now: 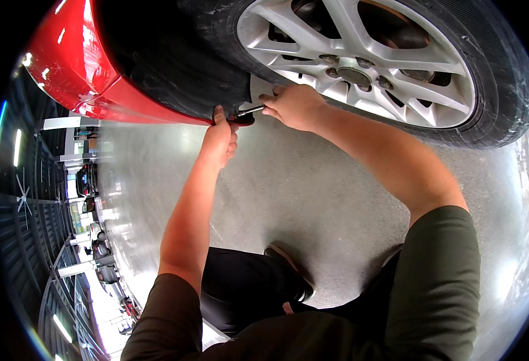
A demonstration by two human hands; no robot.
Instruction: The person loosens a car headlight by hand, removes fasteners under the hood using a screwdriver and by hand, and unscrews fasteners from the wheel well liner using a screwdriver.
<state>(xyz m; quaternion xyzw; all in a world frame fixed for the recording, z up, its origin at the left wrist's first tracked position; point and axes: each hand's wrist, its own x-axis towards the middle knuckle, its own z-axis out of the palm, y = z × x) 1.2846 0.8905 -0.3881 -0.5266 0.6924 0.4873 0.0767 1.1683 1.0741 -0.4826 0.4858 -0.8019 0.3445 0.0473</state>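
My right hand [296, 107] is closed around the end of a slim metal-shafted hand tool [250, 111], probably a screwdriver or small driver; its handle is hidden in my fingers. The shaft points left to the lower rear corner of a red car bumper [138, 103], where it meets the black wheel-arch liner [186, 84]. At that corner my left hand [219, 141] is closed on the bumper edge, thumb up against the liner and fingers curled below. The fastener, if any, at the tool's tip is too small to make out.
Just right of my hands stands a tyre [505, 90] on a silver spoked wheel [354, 75]. Below is a smooth grey floor [264, 186], with my shoe [290, 271] on it. Parked vehicles [105, 271] line the far left, under a dark roof with lights.
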